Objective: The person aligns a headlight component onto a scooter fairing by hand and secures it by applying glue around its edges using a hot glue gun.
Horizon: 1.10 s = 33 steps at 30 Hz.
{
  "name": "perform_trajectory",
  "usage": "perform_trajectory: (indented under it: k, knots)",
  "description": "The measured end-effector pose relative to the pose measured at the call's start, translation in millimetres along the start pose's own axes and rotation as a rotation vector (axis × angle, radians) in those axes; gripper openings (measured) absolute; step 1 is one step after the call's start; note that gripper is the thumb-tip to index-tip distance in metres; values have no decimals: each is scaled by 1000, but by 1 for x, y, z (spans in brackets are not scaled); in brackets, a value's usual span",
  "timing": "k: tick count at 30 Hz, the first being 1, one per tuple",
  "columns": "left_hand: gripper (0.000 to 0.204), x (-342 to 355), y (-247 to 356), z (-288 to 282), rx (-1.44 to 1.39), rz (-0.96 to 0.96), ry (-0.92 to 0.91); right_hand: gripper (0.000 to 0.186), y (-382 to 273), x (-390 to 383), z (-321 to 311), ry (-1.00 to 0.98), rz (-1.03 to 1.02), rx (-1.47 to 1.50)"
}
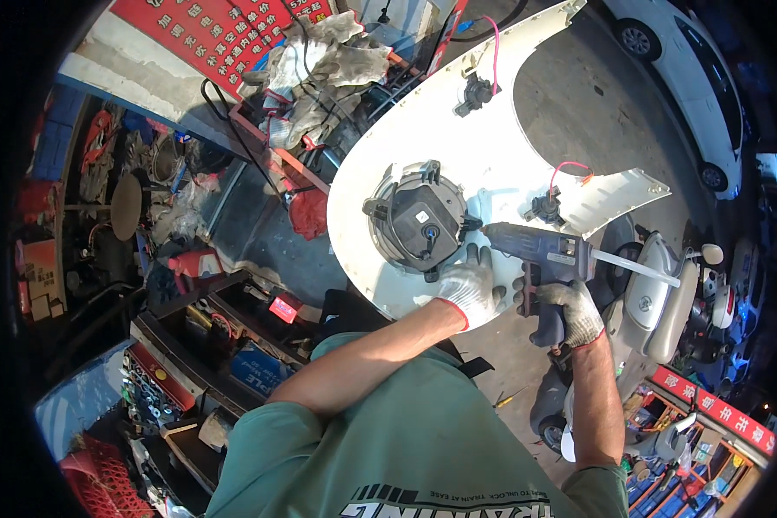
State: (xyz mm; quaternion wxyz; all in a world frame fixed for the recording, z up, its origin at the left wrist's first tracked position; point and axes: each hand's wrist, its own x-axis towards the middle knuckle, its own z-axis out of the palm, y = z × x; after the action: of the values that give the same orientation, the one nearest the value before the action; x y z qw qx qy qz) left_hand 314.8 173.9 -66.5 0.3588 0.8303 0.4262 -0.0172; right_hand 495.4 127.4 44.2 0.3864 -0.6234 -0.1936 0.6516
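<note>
- Left hand (473, 289), gloved, mid-frame: fingers spread, laid on the pale curved panel (492, 142), which spans centre to upper right.
- Right hand (574, 312), gloved, right of centre: gripping the dark glue gun (540, 249), a whitish stick (637, 268) jutting from its rear.
- Round black unit (419, 220), centre, set in the panel; gun's nozzle just beside its right edge.
- White scooter (647, 302), right.
- White car (686, 82), upper right.

We see hard sunlight bleaching the cream panel (492, 138) and glaring off the left glove (466, 287). Toward the far left, we lose detail in deep shade; the far right turns dim and bluish. 1 black ring encloses our fisheye view, bending the white car (678, 95).
</note>
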Motion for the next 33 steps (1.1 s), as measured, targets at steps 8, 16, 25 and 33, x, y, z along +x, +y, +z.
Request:
perform_trajectory:
  k: [8,16,25,33]
  knots:
    - [60,-33,1,-15,41,45,3,50,-7,-6,7,39,25,-74]
    - [54,-118,-36,-104,-505,208,-140,48,-13,-16,14,62,136,-230]
    - [41,-160,-118,-111,-640,-205,-185,43,-10,-4,28,-47,73,-477]
    - [68,-137,-142,-76,-774,-236,-66,38,-4,3,44,69,163,-461]
